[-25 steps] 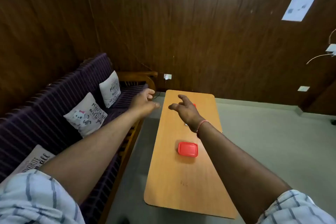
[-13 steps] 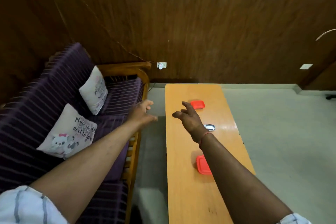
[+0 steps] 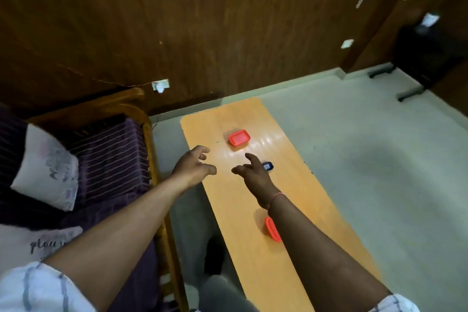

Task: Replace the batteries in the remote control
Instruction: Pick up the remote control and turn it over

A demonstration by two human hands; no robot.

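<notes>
**Dark remote lies just past the right hand's fingers**

Orange-brown wood makes up the long narrow surface (image 3: 298, 200) that runs from the lower right of the frame up toward the panelled wall. Near the middle of the frame, a small dark remote (image 3: 268, 166) lies on it, only partly showing because the right hand (image 3: 253, 175) covers its near end. What can be seen of it seems to point toward the right edge of the wood, though too little shows to be sure of its long axis.

That right hand hangs over the wood with fingers spread and loosely curled, holding nothing; the remote sits just to the right of its fingertips, close beside them. The left hand (image 3: 193, 167) is further left in the frame, at the wood's left edge, likewise open and empty, and clearly the farther of the two from the remote.

One red box (image 3: 239, 137) stands beyond both hands, higher in the frame. Another red box (image 3: 272, 229) peeks out from under the right forearm, lower down.

By my reckoning the right hand is placed to pick the remote up, with a small reach rightward.
</notes>
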